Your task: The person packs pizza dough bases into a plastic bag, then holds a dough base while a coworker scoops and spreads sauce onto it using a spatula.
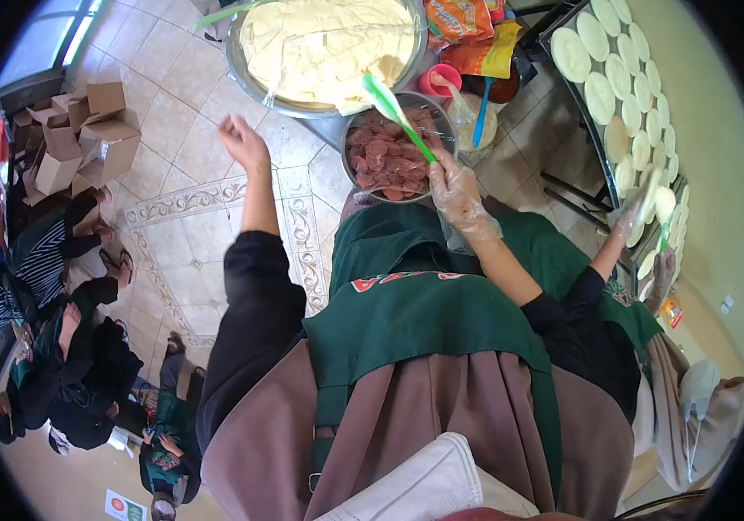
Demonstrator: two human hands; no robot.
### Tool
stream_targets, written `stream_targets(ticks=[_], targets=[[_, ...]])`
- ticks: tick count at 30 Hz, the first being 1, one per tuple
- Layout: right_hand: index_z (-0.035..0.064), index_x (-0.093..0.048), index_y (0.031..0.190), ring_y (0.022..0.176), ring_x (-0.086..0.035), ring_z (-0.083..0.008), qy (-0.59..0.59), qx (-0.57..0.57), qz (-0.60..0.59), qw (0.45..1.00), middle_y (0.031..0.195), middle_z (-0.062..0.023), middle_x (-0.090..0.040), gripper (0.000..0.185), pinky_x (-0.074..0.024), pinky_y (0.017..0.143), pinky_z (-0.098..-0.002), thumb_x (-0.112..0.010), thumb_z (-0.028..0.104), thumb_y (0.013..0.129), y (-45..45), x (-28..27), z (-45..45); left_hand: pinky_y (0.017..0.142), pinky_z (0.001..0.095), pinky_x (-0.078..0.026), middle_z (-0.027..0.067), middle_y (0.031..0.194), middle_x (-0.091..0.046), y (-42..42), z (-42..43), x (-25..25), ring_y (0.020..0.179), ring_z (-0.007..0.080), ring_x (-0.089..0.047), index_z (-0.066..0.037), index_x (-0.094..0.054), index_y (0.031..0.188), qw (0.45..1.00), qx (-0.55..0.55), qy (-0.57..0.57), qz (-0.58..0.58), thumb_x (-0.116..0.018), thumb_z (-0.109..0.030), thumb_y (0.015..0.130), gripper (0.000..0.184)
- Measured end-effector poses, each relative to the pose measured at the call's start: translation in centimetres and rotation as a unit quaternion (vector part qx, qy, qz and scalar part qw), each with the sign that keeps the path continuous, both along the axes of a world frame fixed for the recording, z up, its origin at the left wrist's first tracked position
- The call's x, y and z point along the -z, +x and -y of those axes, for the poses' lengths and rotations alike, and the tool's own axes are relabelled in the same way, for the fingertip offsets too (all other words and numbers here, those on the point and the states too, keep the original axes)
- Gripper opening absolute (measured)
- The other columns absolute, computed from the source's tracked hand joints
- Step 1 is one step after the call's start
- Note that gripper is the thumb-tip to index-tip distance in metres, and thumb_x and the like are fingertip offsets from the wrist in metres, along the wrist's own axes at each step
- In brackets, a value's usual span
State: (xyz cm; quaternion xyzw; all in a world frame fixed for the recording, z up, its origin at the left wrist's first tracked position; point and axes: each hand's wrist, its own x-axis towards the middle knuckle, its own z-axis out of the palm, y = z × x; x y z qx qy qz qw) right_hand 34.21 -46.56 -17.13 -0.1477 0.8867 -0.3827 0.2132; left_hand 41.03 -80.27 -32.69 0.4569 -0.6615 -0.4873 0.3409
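Note:
My right hand [459,201], in a clear plastic glove, is closed around a green-handled spatula [417,139]. Pale cream-coloured paste coats part of the spatula's head, which points up and left. Below the spatula, a metal bowl [345,165] holds sliced reddish sausage [378,163]. Just beyond stands a large metal basin [235,65] of pale yellow paste [320,52], partly covered by clear plastic. Off to the left, my bare left hand [244,144] is raised over the floor with loosely bent fingers, and nothing shows in it.
Orange snack packets [467,22], a pink cup [438,80] and a blue spoon [481,113] sit right of the bowls. A co-worker's gloved hand [625,219] is by a rack of round pale dough discs [599,94]. Cardboard boxes [103,143] and seated people are at left.

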Motion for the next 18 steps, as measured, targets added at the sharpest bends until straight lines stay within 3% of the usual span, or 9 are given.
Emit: stream_targets(ticks=[1, 3, 5, 9, 12, 15, 17, 18], targets=[[0.0058, -0.056, 0.102, 0.07, -0.058, -0.0418, -0.001, -0.001, -0.001, 1.0, 0.073, -0.0238, -0.058, 0.018, -0.0442, 0.06, -0.0452, -0.049, 0.013, 0.087, -0.5, -0.1, -0.1, 0.074, 0.0309, -0.045, 0.0168, 0.099, -0.053, 2.0, -1.2, 1.6, 0.085, 0.021, -0.054, 0.003, -0.045, 0.111, 0.998, -0.034, 0.057, -0.01, -0.052, -0.018, 0.09, 0.03], [0.0066, -0.056, 0.102, 0.07, -0.058, -0.0417, 0.02, 0.005, -0.024, 0.999, 0.072, -0.0235, -0.058, 0.018, -0.0439, 0.06, -0.046, -0.049, 0.014, 0.087, -1.3, -0.7, -0.3, 0.074, 0.0315, -0.045, 0.0159, 0.096, -0.053, 5.9, -4.0, 3.2, 0.083, 0.0211, -0.054, 0.003, -0.046, 0.109, 0.995, -0.033, 0.034, 0.083, -0.052, -0.018, 0.09, 0.028], [0.0063, -0.056, 0.102, 0.072, -0.058, -0.0411, 0.013, -0.014, -0.071, 0.997, 0.075, -0.0239, -0.058, 0.018, -0.0444, 0.061, -0.0461, -0.049, 0.014, 0.087, -2.8, -1.0, -0.6, 0.071, 0.0312, -0.045, 0.0146, 0.091, -0.054, 7.6, -7.6, 0.3, 0.079, 0.0204, -0.053, 0.003, -0.046, 0.108, 0.98, -0.014, 0.049, 0.193, -0.052, -0.017, 0.09, 0.028], [0.0067, -0.056, 0.102, 0.073, -0.058, -0.0406, 0.09, -0.078, -0.152, 0.981, 0.076, -0.0232, -0.059, 0.018, -0.0446, 0.062, -0.0473, -0.049, 0.015, 0.087, -6.0, -2.0, -1.6, 0.067, 0.0307, -0.044, 0.0129, 0.087, -0.054, 10.2, -10.6, 1.6, 0.074, 0.0192, -0.052, 0.004, -0.047, 0.108, 0.972, 0.013, 0.076, 0.22, -0.053, -0.016, 0.089, 0.027], [0.0069, -0.056, 0.099, 0.072, -0.057, -0.0398, 0.097, -0.114, -0.172, 0.974, 0.075, -0.0219, -0.058, 0.017, -0.0443, 0.061, -0.0477, -0.048, 0.016, 0.087, -6.6, -3.4, -2.1, 0.064, 0.0294, -0.043, 0.0119, 0.087, -0.054, 8.2, -11.1, 0.1, 0.072, 0.018, -0.051, 0.003, -0.051, 0.105, 0.986, 0.059, -0.018, 0.157, -0.055, -0.014, 0.088, 0.025], [0.0071, -0.056, 0.097, 0.07, -0.057, -0.0388, 0.108, -0.138, -0.183, 0.967, 0.073, -0.0206, -0.058, 0.015, -0.0439, 0.059, -0.0478, -0.048, 0.016, 0.087, -5.8, -3.3, -2.8, 0.067, 0.0333, -0.043, 0.0125, 0.087, -0.055, 2.3, -9.7, -4.1, 0.074, 0.0225, -0.052, 0.002, -0.053, 0.103, 0.979, 0.146, -0.104, 0.095, -0.057, -0.011, 0.085, 0.023], [0.0072, -0.055, 0.096, 0.069, -0.057, -0.0381, 0.119, -0.151, -0.185, 0.964, 0.073, -0.0201, -0.057, 0.015, -0.0438, 0.058, -0.0479, -0.049, 0.017, 0.087, -5.0, -3.4, -2.8, 0.07, 0.037, -0.044, 0.0134, 0.087, -0.057, -3.2, -8.3, -7.7, 0.078, 0.0276, -0.054, -0.001, -0.057, 0.099, 0.951, 0.211, -0.216, 0.065, -0.06, -0.011, 0.082, 0.021], [0.0088, -0.054, 0.105, 0.072, -0.057, -0.0383, 0.139, -0.146, -0.147, 0.968, 0.075, -0.0197, -0.057, 0.021, -0.0442, 0.061, -0.0466, -0.049, 0.015, 0.086, -4.4, -3.7, -2.8, 0.072, 0.0388, -0.044, 0.0139, 0.087, -0.058, -5.9, -8.1, -9.4, 0.08, 0.0303, -0.055, -0.002, -0.059, 0.096, 0.923, 0.255, -0.285, 0.054, -0.062, -0.011, 0.08, 0.019]])
